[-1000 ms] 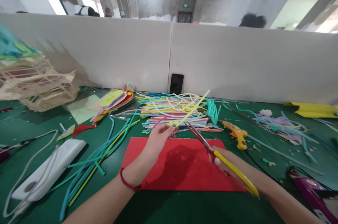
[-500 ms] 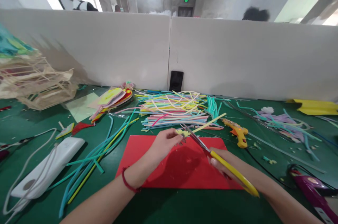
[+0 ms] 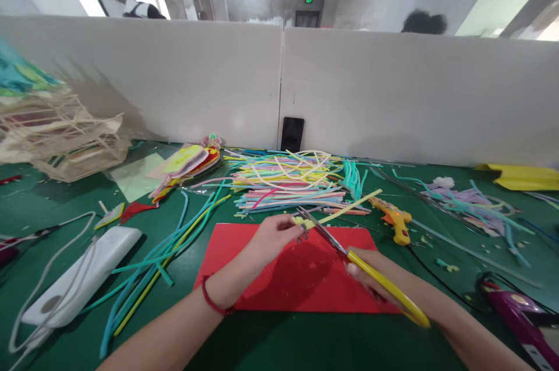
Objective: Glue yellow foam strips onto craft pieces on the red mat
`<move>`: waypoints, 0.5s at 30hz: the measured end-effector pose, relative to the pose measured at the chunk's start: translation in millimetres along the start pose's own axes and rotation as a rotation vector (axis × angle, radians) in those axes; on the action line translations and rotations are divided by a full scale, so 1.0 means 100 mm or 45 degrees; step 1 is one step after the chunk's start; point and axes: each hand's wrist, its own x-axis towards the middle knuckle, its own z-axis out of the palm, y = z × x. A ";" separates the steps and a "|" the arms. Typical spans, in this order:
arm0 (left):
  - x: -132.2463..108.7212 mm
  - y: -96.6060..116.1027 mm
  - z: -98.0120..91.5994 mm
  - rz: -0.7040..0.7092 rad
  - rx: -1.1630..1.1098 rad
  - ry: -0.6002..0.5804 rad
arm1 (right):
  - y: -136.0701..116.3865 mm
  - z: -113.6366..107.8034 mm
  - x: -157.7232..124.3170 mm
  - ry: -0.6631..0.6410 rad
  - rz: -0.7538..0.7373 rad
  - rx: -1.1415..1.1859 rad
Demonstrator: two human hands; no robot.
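My left hand [image 3: 276, 237] pinches a thin pale-yellow fuzzy stick [image 3: 353, 205] near its lower end, over a red sheet [image 3: 297, 283]. The stick slants up to the right, its far tip close to the orange glue gun. In my right hand [image 3: 364, 275] is a pair of scissors with yellow handles [image 3: 388, 289]. Their metal blades point up and left and cross the stick just beside my left fingertips. Small yellow bits [image 3: 304, 223] show at those fingertips; whether they are cut pieces or part of the stick I cannot tell.
A pile of coloured sticks [image 3: 283, 176] lies behind the red sheet, below a leaning phone [image 3: 292, 134]. On the right are a glue gun [image 3: 395, 221] and a purple tool [image 3: 515, 315]. A white power strip [image 3: 82, 275] and loose blue-green sticks [image 3: 152, 266] are leftward.
The yellow stick's free end has shifted slightly right and down, and its slope looks a little flatter. Both hands and the scissors keep nearly the same place.
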 end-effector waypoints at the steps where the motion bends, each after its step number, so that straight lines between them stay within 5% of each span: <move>1: 0.00 -0.01 0.00 -0.001 0.005 -0.001 | 0.03 0.01 0.01 -0.001 0.010 0.026; 15: -0.03 -0.01 -0.05 -0.012 -0.014 -0.070 | 0.10 0.17 0.09 0.339 0.164 0.042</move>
